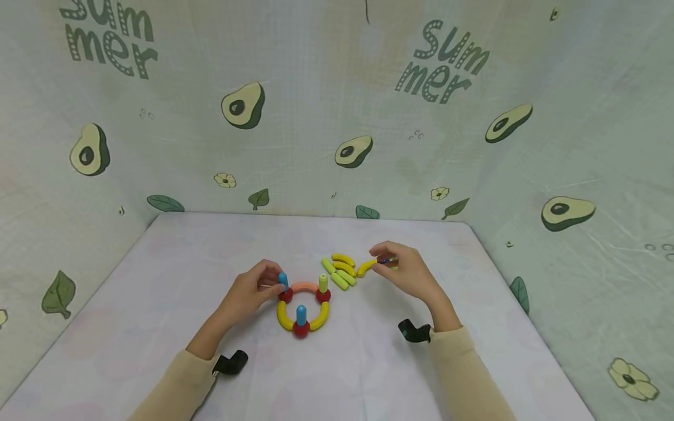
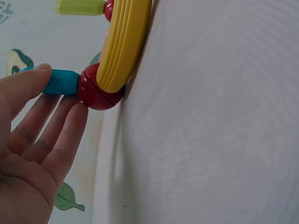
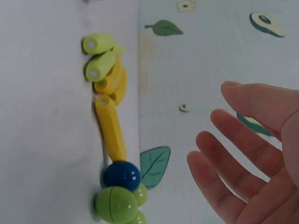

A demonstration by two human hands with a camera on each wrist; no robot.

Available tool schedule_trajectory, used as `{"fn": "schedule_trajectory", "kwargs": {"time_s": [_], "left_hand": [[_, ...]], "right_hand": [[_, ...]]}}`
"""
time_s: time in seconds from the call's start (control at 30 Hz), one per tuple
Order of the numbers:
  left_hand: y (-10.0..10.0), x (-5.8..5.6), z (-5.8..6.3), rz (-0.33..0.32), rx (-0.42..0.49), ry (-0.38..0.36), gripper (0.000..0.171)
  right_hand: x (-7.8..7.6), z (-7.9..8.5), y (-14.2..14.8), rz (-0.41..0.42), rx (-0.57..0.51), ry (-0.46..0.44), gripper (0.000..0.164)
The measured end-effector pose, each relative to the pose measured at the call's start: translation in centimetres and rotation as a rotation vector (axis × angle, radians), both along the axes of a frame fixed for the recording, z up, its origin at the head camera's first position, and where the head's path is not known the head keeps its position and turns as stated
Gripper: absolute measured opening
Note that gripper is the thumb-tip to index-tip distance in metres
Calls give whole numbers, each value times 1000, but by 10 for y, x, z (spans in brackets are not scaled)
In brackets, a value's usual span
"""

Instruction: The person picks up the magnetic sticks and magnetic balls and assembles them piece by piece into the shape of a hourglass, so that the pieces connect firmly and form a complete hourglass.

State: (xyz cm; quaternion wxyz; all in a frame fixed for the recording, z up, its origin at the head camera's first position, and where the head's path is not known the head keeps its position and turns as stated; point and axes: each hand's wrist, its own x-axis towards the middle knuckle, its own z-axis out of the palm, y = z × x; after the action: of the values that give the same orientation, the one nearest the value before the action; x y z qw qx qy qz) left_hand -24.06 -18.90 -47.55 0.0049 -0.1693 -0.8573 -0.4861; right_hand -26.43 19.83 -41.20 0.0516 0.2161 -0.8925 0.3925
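Observation:
My left hand [image 1: 247, 292] holds a blue stick [image 2: 64, 82] upright on a red ball [image 2: 96, 88], thumb on one side and fingers on the other. That ball belongs to a ring of three red balls joined by two yellow curved bars [image 1: 284, 316] and a salmon curved bar [image 1: 305, 286]. Another blue stick [image 1: 301, 314] and a light green stick [image 1: 323, 283] stand on the other two balls. My right hand [image 1: 405, 269] hovers with parted, slightly bent fingers, nothing between them. Near it lie a yellow curved bar [image 3: 110, 130], a blue ball [image 3: 122, 176] and several green balls [image 3: 117, 204].
Several light green sticks [image 1: 339, 280] and two more yellow curved bars [image 1: 343, 259] lie loose behind the ring, toward the right. The pale table [image 1: 210, 245] ends at a cloth backdrop [image 1: 295, 146] printed with avocados and leaves.

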Motion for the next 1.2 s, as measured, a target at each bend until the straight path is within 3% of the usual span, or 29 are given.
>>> {"fn": "schedule_trajectory", "kwargs": {"time_s": [0.23,0.57,1.2], "left_hand": [[1,1,1,14,-13,5,30],[1,3,2,21,-17,-11,31],[3,4,1,23,-10,-17,32]], "right_hand": [[-11,-13,27,-75,44,-22,35],[-19,-35,40,-124,82,-84,38],[-24,-53,48,-73,127,-87,36]]}}
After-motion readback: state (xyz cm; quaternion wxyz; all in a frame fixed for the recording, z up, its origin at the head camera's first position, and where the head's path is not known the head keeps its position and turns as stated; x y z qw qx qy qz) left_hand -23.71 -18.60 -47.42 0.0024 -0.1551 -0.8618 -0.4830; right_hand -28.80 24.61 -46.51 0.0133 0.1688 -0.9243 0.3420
